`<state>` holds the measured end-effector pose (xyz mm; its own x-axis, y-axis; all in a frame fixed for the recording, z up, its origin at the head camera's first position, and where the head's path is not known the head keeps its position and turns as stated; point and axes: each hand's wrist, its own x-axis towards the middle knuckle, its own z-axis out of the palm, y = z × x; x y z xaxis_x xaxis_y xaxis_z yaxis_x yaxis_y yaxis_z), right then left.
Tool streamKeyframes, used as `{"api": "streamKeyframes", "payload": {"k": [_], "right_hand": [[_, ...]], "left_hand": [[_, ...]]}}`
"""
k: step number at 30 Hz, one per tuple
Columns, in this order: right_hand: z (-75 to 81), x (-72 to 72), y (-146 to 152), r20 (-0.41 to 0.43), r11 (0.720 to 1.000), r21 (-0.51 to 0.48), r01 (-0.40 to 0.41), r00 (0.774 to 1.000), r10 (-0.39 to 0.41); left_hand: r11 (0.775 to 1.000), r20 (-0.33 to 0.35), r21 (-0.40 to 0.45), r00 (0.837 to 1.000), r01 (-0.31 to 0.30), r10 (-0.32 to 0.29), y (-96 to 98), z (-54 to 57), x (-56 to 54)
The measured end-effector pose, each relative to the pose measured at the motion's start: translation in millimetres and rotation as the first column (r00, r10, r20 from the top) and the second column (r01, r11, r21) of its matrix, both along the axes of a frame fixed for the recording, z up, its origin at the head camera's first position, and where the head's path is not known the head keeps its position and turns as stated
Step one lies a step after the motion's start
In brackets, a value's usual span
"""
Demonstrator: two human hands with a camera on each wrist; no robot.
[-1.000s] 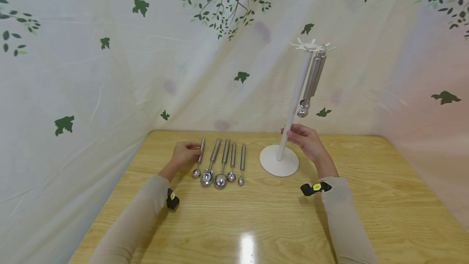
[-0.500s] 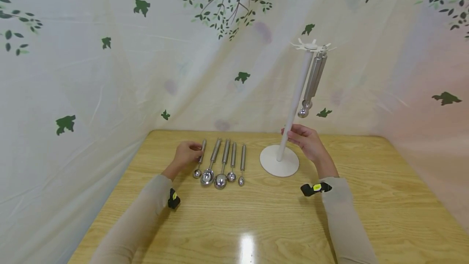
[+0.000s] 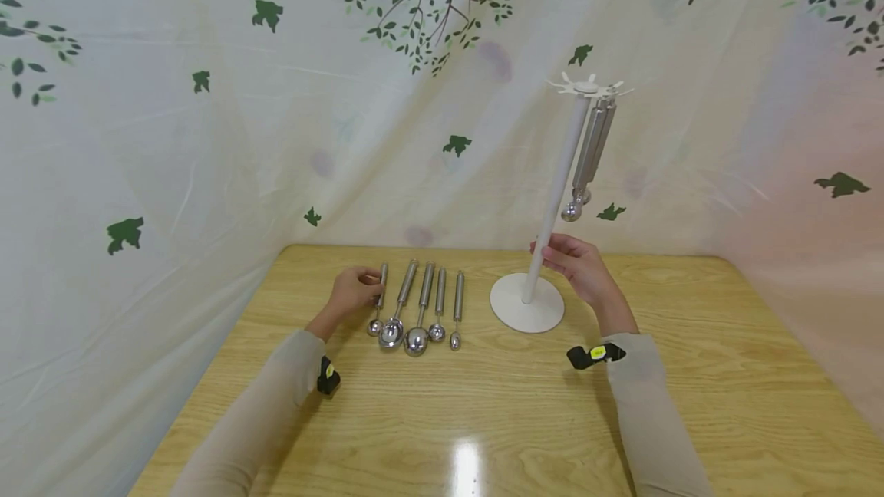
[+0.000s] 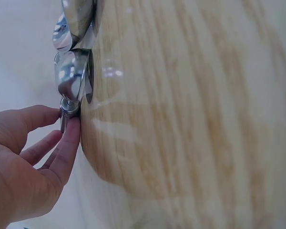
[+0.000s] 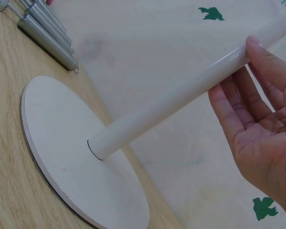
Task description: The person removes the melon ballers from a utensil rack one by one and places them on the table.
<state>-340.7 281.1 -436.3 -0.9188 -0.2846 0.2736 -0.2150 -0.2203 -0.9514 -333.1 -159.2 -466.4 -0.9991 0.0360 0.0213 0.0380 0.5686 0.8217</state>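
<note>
My left hand [image 3: 352, 290] pinches the handle of a small steel scoop [image 3: 375, 327], the leftmost in a row of similar utensils on the table. In the left wrist view, thumb and fingers [image 4: 69, 143] close on the two sides of that handle. Beside it lie a larger scoop [image 3: 390, 334], a big round scoop [image 3: 416, 340] and two smaller ones. My right hand [image 3: 576, 263] grips the white pole of an upright utensil stand [image 3: 527, 305], thumb on the near side. From its hooked top ring hang a few steel utensils [image 3: 592, 144], long-handled with small round ends.
The wooden table [image 3: 387, 420] ends at the back against a pale curtain [image 3: 373, 136] printed with leaves. The stand's round base sits right of the utensil row. Each wrist carries a small black camera.
The leftmost scoop has shifted slightly right, closer to its neighbour, with my left hand following it. My right hand stays on the pole.
</note>
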Motion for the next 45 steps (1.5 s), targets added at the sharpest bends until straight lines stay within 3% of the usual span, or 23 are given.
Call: {"api": "streamKeyframes", "payload": {"k": [8, 16, 24, 30, 36, 45], "right_hand": [[0.1, 0.0, -0.4, 0.01, 1.0, 0.022, 0.008, 1.0, -0.008], [0.1, -0.9, -0.7, 0.003, 1.0, -0.015, -0.011, 1.0, 0.011], [0.0, -1.0, 0.1, 0.001, 1.0, -0.009, -0.007, 1.0, 0.007], [-0.8, -1.4, -0.2, -0.018, 1.0, 0.018, -0.012, 1.0, 0.013], [-0.8, -1.2, -1.0, -0.017, 1.0, 0.02, -0.007, 1.0, 0.008], [-0.9, 0.0, -1.8, -0.033, 0.999, 0.023, 0.033, 0.999, -0.032]], "left_hand": [[0.999, 0.018, 0.05, 1.0, 0.018, -0.019, -3.3, -3.8, -2.0], [0.993, 0.117, 0.107, 0.992, 0.044, -0.057, -8.0, -1.7, -5.0], [0.989, 0.172, 0.146, 0.983, 0.039, -0.064, -10.1, 3.9, -6.5], [0.985, 0.118, 0.168, 0.992, 0.032, -0.053, -11.3, 9.3, -10.6], [0.967, 0.017, 0.251, 0.999, 0.043, -0.049, 2.1, 31.4, -13.9], [0.93, -0.113, 0.312, 0.98, 0.193, -0.165, 56.0, 75.4, -10.8]]}}
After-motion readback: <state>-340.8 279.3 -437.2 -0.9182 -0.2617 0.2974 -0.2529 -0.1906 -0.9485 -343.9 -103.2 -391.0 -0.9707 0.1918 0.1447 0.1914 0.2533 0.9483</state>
